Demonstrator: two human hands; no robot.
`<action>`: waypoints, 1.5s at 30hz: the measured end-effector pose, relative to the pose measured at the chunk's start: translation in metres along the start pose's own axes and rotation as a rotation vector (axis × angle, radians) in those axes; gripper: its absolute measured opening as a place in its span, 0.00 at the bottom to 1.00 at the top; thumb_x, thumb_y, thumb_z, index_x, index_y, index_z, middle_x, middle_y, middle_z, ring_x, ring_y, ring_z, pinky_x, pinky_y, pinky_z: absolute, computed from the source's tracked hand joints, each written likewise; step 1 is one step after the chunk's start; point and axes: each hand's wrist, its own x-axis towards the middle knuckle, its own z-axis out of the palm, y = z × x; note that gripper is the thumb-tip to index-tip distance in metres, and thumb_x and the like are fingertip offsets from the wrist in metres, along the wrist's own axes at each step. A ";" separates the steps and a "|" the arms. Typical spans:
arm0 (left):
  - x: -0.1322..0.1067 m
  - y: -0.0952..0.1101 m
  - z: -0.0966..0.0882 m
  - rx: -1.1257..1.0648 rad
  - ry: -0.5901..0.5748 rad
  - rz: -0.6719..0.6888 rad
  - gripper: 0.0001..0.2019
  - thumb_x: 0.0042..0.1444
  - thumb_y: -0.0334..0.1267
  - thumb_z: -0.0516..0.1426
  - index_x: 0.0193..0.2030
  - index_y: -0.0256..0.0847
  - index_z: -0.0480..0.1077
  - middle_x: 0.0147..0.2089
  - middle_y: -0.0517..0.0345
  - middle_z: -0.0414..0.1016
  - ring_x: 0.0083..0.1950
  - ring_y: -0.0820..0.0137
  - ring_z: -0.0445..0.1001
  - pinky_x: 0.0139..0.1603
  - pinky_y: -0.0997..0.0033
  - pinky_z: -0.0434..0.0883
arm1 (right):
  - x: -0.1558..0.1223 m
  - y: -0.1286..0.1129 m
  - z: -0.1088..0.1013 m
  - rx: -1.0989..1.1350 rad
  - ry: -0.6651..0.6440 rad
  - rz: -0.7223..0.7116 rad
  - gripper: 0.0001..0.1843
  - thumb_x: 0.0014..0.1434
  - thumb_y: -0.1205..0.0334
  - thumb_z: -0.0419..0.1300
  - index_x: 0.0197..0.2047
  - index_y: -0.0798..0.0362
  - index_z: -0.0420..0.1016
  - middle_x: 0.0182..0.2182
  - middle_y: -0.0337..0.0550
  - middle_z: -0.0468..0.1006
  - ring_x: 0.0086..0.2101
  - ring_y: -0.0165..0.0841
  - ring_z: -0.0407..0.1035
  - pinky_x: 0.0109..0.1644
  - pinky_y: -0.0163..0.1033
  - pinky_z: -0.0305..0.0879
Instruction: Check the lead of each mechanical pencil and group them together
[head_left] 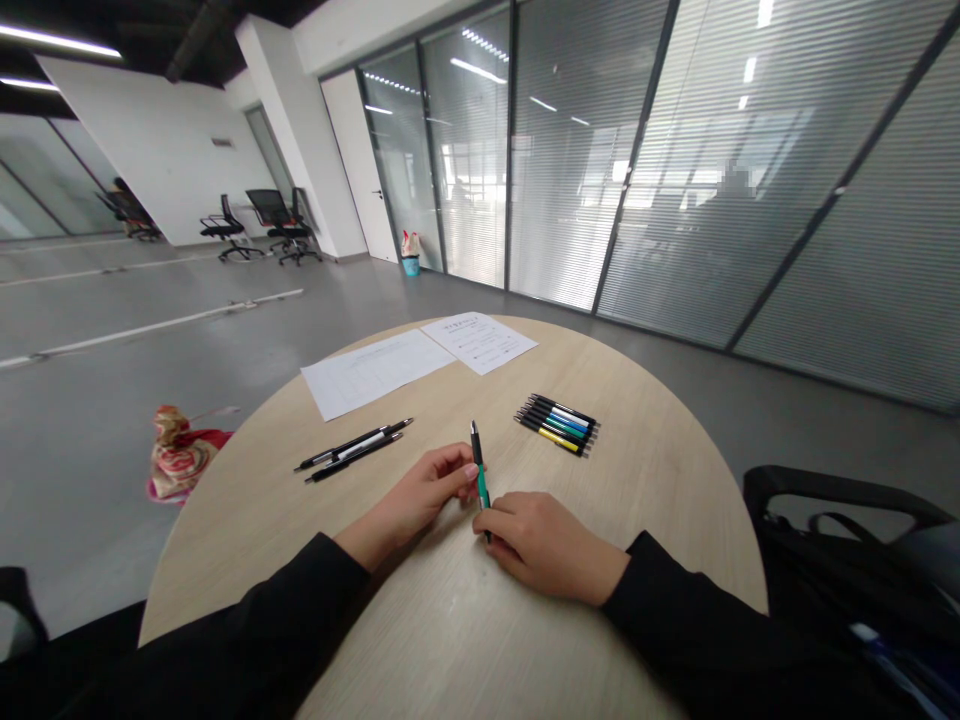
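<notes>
Head view: the left hand (424, 490) and right hand (544, 545) are together at lower centre of the frame, both closed in a narrow grip on a green-barrelled click pen (480, 480). The pen stands nearly upright, tilted slightly, held between the hands above the round wooden table (645, 510). Just left of the hands lie two black pens (352, 450). To the right is a tight row of multicoloured pens (556, 424). Two printed paper sheets (373, 373) (480, 342) lie at the far edge. A red patterned bag (178, 455) sits on the floor at left. Black office chairs (247, 225) stand upper left.
</notes>
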 end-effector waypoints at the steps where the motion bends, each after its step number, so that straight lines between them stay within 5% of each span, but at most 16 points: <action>1: 0.000 0.000 0.000 0.008 -0.005 0.002 0.16 0.57 0.48 0.65 0.33 0.36 0.71 0.26 0.62 0.68 0.29 0.74 0.63 0.33 0.73 0.61 | 0.000 0.000 0.000 0.000 -0.003 0.001 0.08 0.66 0.66 0.56 0.47 0.52 0.72 0.39 0.44 0.78 0.39 0.35 0.71 0.42 0.38 0.60; 45: 0.004 -0.005 -0.005 0.109 0.006 0.008 0.15 0.58 0.49 0.62 0.32 0.38 0.69 0.27 0.60 0.72 0.29 0.71 0.67 0.35 0.70 0.65 | 0.001 0.000 -0.003 0.129 0.008 0.090 0.04 0.68 0.65 0.53 0.43 0.52 0.69 0.37 0.43 0.76 0.37 0.34 0.69 0.43 0.37 0.59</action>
